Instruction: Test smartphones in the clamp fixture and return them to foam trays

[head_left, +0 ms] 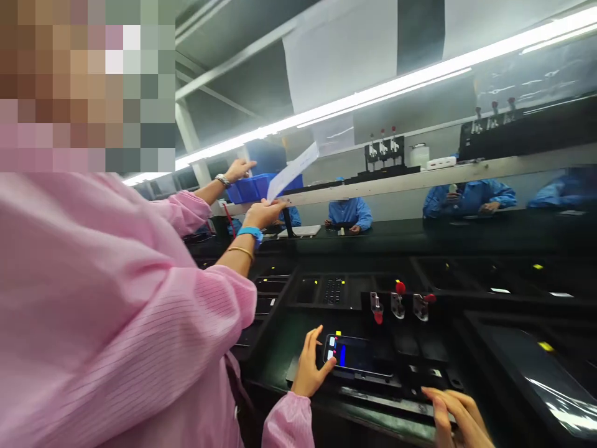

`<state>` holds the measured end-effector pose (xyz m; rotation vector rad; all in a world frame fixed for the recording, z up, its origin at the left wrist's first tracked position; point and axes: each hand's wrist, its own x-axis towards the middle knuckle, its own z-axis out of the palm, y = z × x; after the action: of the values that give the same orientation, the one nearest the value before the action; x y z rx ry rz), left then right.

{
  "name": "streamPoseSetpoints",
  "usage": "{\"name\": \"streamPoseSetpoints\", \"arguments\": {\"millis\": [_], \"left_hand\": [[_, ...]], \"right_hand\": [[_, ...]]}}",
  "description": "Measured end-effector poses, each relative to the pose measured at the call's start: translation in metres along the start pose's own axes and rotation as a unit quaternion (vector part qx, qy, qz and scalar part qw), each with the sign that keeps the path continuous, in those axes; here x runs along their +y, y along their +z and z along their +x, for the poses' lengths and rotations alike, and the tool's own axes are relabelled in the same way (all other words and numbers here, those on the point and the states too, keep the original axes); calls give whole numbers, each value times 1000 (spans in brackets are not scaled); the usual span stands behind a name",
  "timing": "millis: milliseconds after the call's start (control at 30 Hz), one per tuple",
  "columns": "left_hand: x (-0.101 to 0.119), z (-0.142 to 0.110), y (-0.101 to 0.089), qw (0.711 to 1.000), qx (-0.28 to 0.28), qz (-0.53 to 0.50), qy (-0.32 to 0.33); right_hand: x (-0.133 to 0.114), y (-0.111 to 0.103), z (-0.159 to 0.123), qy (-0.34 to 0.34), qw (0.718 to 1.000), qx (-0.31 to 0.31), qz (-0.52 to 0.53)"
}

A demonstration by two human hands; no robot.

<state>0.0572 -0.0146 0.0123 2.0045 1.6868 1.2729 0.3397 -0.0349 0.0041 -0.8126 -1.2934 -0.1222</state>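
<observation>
A phone (359, 356) with a lit screen showing a blue bar lies flat on a black fixture (368, 377) low in the view. My left hand (311, 366) is at the phone's left end, fingers and thumb spread apart, the thumb over its near corner. Lower right, my right hand (459, 415) is beside the fixture's right part, thumb and index finger drawn together; whatever is between them is hidden. Behind the phone stand several toggle clamps (398, 303) with red knobs.
Close on my left, a person in a pink smock (153, 311) reaches across, holding a white paper (293, 169) by a blue bin (254, 186). Dark trays with devices (536, 367) lie at the right. A shelf (326, 195) crosses above. Workers in blue (357, 213) appear beyond it.
</observation>
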Motion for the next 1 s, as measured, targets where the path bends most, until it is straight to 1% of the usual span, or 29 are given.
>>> {"name": "streamPoseSetpoints", "arguments": {"millis": [133, 300, 333, 400, 467, 533, 633, 700, 800, 900, 1000], "left_hand": [[-6, 3, 0, 1000, -12, -19, -7], [-7, 4, -1, 999, -8, -33, -15], [-5, 5, -2, 999, -5, -37, -15], [-1, 6, -6, 999, -4, -47, -22], [1, 7, -9, 998, -2, -57, -42], [-1, 9, -10, 996, 9, -64, -62], [-13, 10, -8, 994, 27, -73, -71], [-24, 10, -6, 995, 36, -70, -64], [-37, 9, -2, 995, 43, -71, -49], [-38, 8, 0, 993, 52, -93, -52], [-32, 9, -1, 990, 66, -103, -64]], "right_hand": [[13, -8, 4, 12, 999, -26, -18], [18, -6, 23, -6, 997, -65, -41], [16, -4, 30, -12, 995, -82, -48], [11, 2, 44, -16, 989, -137, -56], [5, 10, 57, -15, 977, -205, -56], [0, 21, 67, -22, 968, -245, -48], [-4, 43, 75, -46, 968, -241, -52], [-3, 57, 77, -61, 965, -242, -81], [1, 74, 78, -83, 952, -261, -138], [6, 84, 77, -96, 940, -275, -175], [10, 88, 76, -88, 938, -275, -193]]}}
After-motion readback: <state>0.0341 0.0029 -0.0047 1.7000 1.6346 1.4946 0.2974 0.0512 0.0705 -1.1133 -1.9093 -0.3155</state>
